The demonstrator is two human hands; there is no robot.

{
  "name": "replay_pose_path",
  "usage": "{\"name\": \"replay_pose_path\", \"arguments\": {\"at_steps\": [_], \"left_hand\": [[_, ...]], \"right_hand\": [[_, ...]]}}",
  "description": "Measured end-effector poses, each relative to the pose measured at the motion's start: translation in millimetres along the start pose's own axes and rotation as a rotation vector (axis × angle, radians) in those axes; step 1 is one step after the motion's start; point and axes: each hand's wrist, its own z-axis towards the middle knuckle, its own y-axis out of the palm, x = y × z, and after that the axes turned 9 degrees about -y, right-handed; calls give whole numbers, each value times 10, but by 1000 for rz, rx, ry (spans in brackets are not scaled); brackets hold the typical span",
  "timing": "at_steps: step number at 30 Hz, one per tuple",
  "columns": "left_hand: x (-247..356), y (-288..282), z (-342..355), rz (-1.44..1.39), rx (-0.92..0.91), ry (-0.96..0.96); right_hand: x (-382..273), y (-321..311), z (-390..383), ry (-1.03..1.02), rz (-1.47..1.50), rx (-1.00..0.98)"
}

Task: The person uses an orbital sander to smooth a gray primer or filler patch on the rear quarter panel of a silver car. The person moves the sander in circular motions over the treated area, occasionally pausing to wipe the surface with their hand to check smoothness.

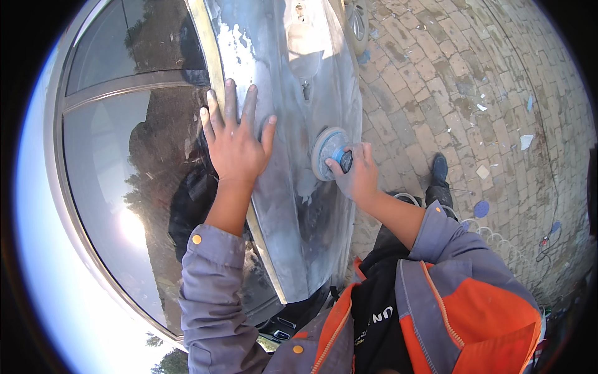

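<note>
Jacket (479, 311) — left hand (238, 146) wide, flat on panel (280, 193) — disc tool (327, 151) in right hand (360, 177)

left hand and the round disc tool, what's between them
Only a bare stretch of the grey car panel lies between the left hand and the round disc tool, as the head view shows.

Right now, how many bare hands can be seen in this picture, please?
2. The left hand rests with spread fingers on the grey car panel, beside the window; the right hand holds the round tool against that panel.
</note>
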Motion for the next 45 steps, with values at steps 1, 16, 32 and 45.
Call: {"name": "replay_pose_path", "arguments": {"at_steps": [1,16,32,45], "left_hand": [[1,1,0,-1,8,2],[8,-9,-7,26,-21,-7],[6,-4,-3,39,-17,-2],[-1,3,-4,35,-12,1]], "right_hand": [[-7,-8,41,-7,-4,30],[-22,-15,163,-49,25,38],[8,-19,201,-113,-22,44],[-298,-80,651,-8,10,35]]}}
